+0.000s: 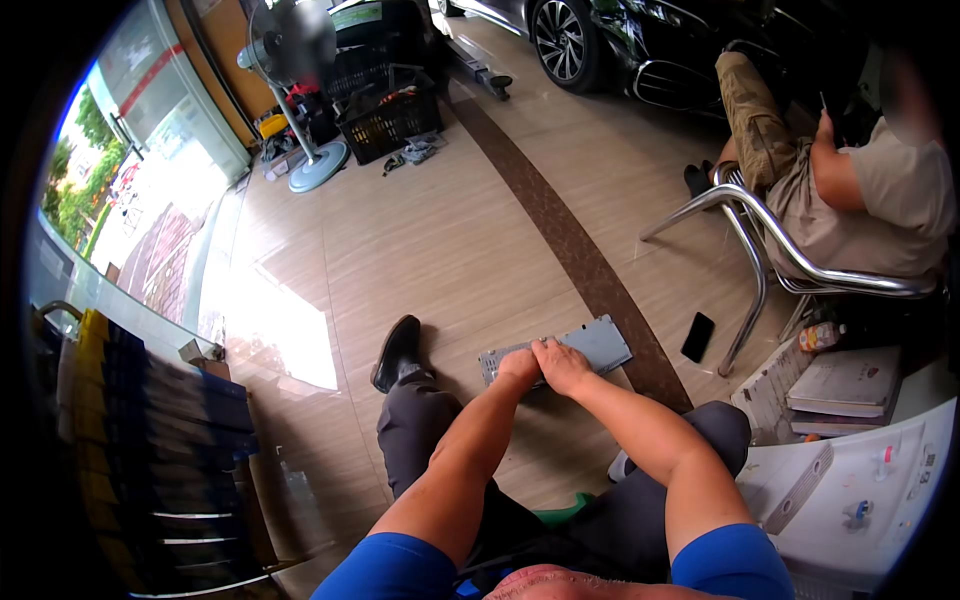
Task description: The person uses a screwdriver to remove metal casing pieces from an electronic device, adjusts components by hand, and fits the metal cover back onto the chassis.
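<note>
A flat grey metal case (604, 343) with small fittings along its edges is held low between my knees, above the tiled floor. My left hand (518, 368) is closed at the left-middle part of the case. Right beside it, my right hand (563, 368) rests over the middle, its fingers bent and pressed together. The fingertips of both hands meet near the far edge. Whether a small part sits between them is hidden. The case's underside does not show.
A black phone (698, 337) lies on the floor at right, near a metal chair (765, 225) with a seated person. Books (845, 380) and a white surface (850, 490) are at lower right. Stacked bins (160, 430) stand left; a fan (318, 167), black crate (390, 125) and car (640, 50) are farther off.
</note>
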The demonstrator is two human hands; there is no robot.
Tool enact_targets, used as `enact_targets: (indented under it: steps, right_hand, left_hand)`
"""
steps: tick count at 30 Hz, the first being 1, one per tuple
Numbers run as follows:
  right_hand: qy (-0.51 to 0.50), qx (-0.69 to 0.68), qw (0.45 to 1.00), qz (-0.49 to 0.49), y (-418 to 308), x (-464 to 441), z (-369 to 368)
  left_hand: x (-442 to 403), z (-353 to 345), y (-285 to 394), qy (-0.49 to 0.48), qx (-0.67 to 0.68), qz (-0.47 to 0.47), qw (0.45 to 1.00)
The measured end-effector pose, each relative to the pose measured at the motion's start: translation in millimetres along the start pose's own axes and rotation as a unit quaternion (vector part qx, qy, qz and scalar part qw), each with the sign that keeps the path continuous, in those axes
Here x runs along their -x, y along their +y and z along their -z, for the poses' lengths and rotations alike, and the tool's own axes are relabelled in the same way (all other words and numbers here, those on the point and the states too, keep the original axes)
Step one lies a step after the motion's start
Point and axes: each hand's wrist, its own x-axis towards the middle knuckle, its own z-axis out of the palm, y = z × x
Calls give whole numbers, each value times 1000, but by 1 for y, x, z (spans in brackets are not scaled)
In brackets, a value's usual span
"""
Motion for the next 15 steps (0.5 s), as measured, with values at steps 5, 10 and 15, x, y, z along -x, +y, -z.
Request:
enact_targets:
  steps: [5,10,15]
  right_hand:
    - [34,-22,998,51,5,0,-7]
    - [63,-73,994,53,9,-1,-15]
    - [-18,-22,999,-33,-3,0,3]
  left_hand:
    - [-1,-1,0,0,-8,0,1000]
    - [-1,2,0,-25,6,8,1000]
    - [8,11,8,0,-23,-13,1000]
